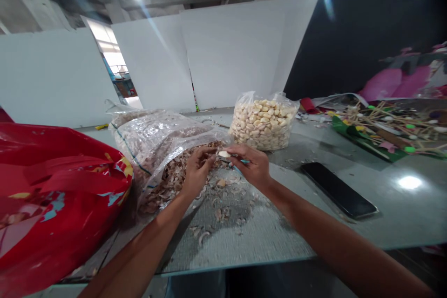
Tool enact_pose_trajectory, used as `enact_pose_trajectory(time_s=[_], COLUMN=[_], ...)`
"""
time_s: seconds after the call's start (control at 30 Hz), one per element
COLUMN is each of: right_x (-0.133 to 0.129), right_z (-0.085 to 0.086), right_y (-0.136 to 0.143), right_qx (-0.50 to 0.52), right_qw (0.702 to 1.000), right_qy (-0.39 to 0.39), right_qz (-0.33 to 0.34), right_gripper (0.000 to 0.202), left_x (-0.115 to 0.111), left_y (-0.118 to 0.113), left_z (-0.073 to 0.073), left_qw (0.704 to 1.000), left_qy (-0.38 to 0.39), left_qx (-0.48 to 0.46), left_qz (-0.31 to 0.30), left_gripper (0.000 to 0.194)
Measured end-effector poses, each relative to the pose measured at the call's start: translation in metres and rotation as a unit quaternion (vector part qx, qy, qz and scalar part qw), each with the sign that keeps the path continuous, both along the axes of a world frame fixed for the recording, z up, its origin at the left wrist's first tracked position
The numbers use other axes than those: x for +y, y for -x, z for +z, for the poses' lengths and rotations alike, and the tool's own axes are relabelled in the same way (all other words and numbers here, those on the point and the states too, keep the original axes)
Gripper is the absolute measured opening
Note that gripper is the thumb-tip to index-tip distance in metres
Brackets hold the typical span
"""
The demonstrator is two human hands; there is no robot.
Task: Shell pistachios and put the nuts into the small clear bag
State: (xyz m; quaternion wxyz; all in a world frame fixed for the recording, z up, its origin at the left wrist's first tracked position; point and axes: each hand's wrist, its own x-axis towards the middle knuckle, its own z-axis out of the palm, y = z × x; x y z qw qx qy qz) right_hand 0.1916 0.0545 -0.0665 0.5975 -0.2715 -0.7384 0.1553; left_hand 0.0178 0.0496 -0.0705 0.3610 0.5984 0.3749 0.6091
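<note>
A pale, cream-coloured nut or seed [224, 154] sits between the fingertips of my two hands. My right hand [250, 164] pinches it from the right, with something blue under the fingers. My left hand [199, 167] is at its left side, fingers curled and pressed together; what they grip is too small to make out. Left of my hands, a clear plastic bag [157, 132] lies on its side, its mouth full of brown shells [174, 174]. Behind my right hand stands a clear bag of pale kernels [264, 123]. Shell bits [223, 214] lie below my hands.
A large red plastic bag [70, 186] fills the left side. A black phone [338, 189] lies on the grey table [265, 233] at right. Sticks with coloured tips [394, 121] and green material [363, 139] are at the far right. White panels [237, 51] stand behind.
</note>
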Motion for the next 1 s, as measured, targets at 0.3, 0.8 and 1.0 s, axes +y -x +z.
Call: enact_pose_trajectory(time_s=[0.3,0.8,1.0], right_x=[0.005,0.010,0.008], right_z=[-0.003,-0.001,-0.006], right_y=[0.003,0.012,0.020], right_qx=[-0.061,-0.018,0.059], right_qw=[0.996,0.987,0.970], right_qy=[-0.063,0.146,0.218], right_qz=[0.010,0.056,0.088], right_gripper=[0.013,0.023,0.027], left_x=[-0.004,-0.004,-0.008], left_y=[-0.002,0.003,0.003], left_z=[0.000,0.006,0.009], left_qw=[0.999,0.998,0.996], left_qy=[-0.002,-0.002,-0.019], left_qx=[-0.043,0.057,0.077], left_qz=[-0.020,0.025,0.046], left_gripper=[0.024,0.019,0.019])
